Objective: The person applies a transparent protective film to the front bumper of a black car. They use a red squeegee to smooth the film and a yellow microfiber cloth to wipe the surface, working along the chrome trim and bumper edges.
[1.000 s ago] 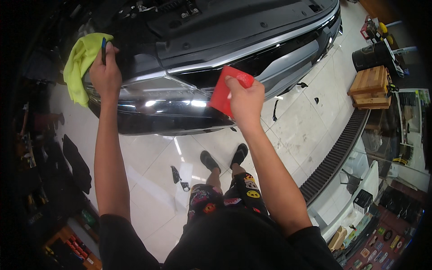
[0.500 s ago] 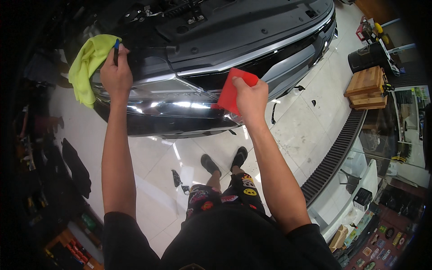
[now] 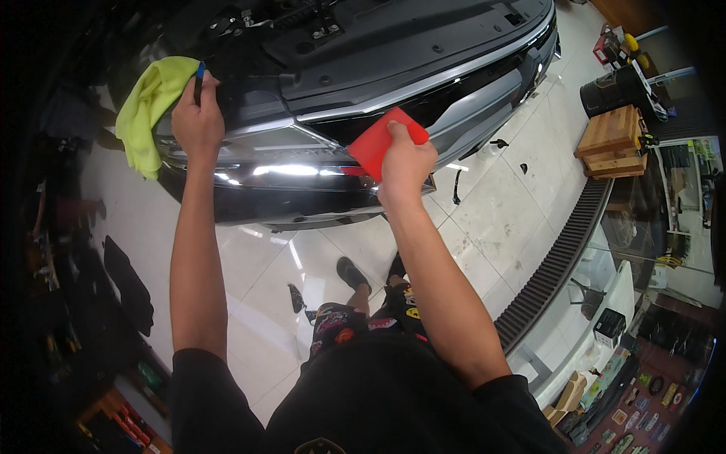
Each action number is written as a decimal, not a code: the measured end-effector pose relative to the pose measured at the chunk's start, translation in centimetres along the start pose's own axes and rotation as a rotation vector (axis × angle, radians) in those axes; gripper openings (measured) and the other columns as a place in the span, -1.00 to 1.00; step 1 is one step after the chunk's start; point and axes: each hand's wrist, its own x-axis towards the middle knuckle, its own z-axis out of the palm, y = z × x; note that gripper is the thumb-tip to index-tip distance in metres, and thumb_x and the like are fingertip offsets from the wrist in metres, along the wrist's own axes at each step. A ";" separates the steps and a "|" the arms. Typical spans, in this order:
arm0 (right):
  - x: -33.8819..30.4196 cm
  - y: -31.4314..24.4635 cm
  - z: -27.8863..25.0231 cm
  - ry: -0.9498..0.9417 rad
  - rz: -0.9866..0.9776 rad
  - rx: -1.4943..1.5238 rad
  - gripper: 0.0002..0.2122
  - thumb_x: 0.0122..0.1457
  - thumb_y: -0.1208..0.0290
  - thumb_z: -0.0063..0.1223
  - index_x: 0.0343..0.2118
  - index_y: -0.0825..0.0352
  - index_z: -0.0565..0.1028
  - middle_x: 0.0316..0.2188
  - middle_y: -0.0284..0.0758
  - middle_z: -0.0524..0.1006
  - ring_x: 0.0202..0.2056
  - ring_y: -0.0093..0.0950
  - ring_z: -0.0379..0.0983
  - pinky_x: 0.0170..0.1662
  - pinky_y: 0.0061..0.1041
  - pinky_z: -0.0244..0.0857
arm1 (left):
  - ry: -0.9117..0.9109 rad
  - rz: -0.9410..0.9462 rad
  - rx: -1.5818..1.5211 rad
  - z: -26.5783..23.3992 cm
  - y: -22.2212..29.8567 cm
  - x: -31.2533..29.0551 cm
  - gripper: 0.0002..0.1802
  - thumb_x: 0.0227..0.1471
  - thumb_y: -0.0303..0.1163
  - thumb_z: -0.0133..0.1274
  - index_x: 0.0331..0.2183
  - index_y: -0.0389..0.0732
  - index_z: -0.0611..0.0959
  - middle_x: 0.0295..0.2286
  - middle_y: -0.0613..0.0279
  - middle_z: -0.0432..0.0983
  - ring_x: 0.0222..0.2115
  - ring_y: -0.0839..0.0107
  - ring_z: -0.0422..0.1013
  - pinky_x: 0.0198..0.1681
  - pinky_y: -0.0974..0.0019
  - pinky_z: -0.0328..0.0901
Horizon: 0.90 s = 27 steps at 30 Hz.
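Red card (image 3: 370, 145) is at the right end of the headlight (image 3: 272, 142); whether its edge touches there, I cannot tell. My right grip (image 3: 407, 163) is closed on this card. At the left end of the headlight, my left grip (image 3: 198, 125) is also closed, pinching a narrow black-and-blue tool (image 3: 199, 82). A yellow-green cloth (image 3: 147, 113) hangs just beside it; I cannot see surely if it is held too. Beyond the headlight spreads a black panel (image 3: 408, 60). Right of the headlight, on the pale tiled floor (image 3: 499, 219), lies a thin black piece (image 3: 457, 188).
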 end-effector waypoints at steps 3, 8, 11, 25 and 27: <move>-0.3 -0.1 1.1 0.037 0.029 -0.002 -0.83 0.18 0.48 0.16 -0.26 0.47 0.51 -0.36 -0.19 0.58 -0.40 -0.38 0.55 -0.30 -0.38 0.48 | 0.025 0.015 -0.014 0.1 0.4 -0.1 -0.57 0.30 -0.01 -0.04 -0.29 -0.15 0.72 -0.48 0.20 0.61 -0.41 0.27 0.51 -0.22 0.28 0.32; -0.8 -0.2 1.9 0.098 0.039 0.064 -0.83 0.19 0.48 0.11 -0.27 0.51 0.55 -0.38 -0.20 0.61 -0.37 -0.42 0.56 -0.29 -0.41 0.45 | -0.013 -0.035 -0.013 -0.1 0.2 0.0 -0.58 0.29 0.00 -0.04 -0.28 -0.11 0.73 -0.50 0.18 0.61 -0.41 0.24 0.53 -0.24 0.26 0.33; -1.4 0.0 1.1 0.082 0.043 0.180 -0.82 0.19 0.48 0.12 -0.22 0.50 0.52 -0.33 -0.19 0.59 -0.33 -0.40 0.57 -0.26 -0.41 0.48 | 0.020 -0.023 -0.065 -0.2 -0.7 0.1 -0.58 0.29 0.00 -0.04 -0.28 -0.12 0.73 -0.49 0.16 0.62 -0.43 0.22 0.53 -0.24 0.26 0.34; -1.9 0.0 0.6 -0.001 0.066 -0.010 -0.86 0.18 0.51 0.14 -0.26 0.46 0.49 -0.33 -0.21 0.56 -0.33 -0.42 0.55 -0.28 -0.41 0.48 | 0.023 -0.024 -0.064 -0.2 -0.2 -0.1 -0.59 0.28 -0.01 -0.02 -0.28 -0.11 0.73 -0.51 0.22 0.61 -0.46 0.29 0.51 -0.27 0.29 0.32; -1.9 0.0 0.7 -0.001 0.061 -0.021 -0.87 0.17 0.52 0.14 -0.28 0.47 0.49 -0.34 -0.21 0.56 -0.34 -0.42 0.55 -0.29 -0.40 0.48 | 0.038 0.004 -0.087 -0.1 -0.2 -0.1 -0.59 0.28 0.00 -0.02 -0.28 -0.11 0.73 -0.50 0.22 0.62 -0.44 0.27 0.52 -0.26 0.28 0.33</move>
